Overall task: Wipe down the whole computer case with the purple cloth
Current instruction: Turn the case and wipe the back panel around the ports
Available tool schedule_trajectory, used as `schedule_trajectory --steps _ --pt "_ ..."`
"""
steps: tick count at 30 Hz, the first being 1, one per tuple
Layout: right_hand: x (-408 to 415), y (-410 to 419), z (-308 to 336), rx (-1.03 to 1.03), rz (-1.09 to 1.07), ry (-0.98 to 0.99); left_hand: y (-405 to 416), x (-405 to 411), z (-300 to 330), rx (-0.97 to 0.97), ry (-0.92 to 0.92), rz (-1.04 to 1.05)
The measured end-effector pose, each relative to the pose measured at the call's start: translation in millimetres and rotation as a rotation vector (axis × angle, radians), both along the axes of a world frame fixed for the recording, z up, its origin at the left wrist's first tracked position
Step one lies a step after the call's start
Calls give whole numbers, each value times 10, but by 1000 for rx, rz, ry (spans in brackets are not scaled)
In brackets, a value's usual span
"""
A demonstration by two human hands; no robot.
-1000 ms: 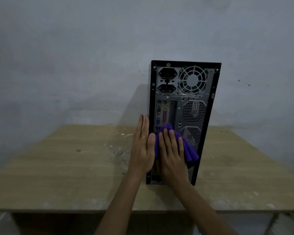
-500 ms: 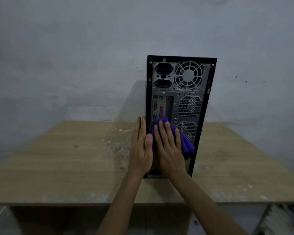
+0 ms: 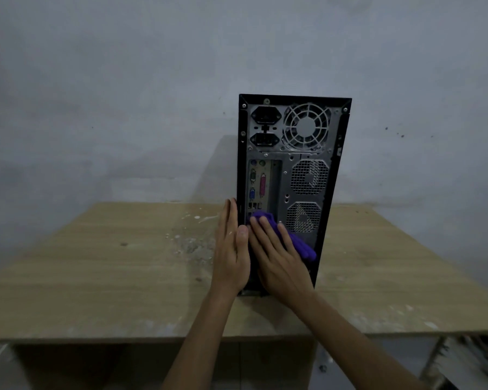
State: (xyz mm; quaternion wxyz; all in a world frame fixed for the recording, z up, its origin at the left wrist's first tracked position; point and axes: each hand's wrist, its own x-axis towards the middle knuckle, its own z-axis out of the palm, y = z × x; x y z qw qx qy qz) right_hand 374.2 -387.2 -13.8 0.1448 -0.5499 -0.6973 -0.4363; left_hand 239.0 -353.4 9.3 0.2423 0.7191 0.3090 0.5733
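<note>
A black computer case (image 3: 293,153) stands upright on the wooden table (image 3: 96,271), its metal rear panel with ports, fan grille and vents facing me. My right hand (image 3: 279,260) lies flat with straight fingers on the purple cloth (image 3: 299,243), pressing it against the lower part of the rear panel. My left hand (image 3: 231,254) rests flat and upright against the case's left side, fingers straight, thumb near the right hand. The case's bottom rear is hidden behind both hands.
Pale dust and white flecks (image 3: 189,240) cover the table left of the case. A grey wall (image 3: 124,108) rises right behind the table. Under the table's right end, a metal frame leg (image 3: 434,358) and some pale objects show.
My right hand with the cloth has shifted slightly up and leftward on the rear panel, fingers now angled left. The left hand stays against the case's side. My view moved a little.
</note>
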Motion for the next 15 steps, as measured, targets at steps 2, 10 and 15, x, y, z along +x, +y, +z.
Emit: schedule_trajectory --steps 2,10,15 --pt "-41 23 91 11 1 9 10 4 -11 -4 -1 5" --pt "94 -44 -338 -80 -40 -37 -43 -49 -30 -4 52 27" --pt "-56 -62 -148 70 -94 35 -58 -15 -149 -59 57 1"
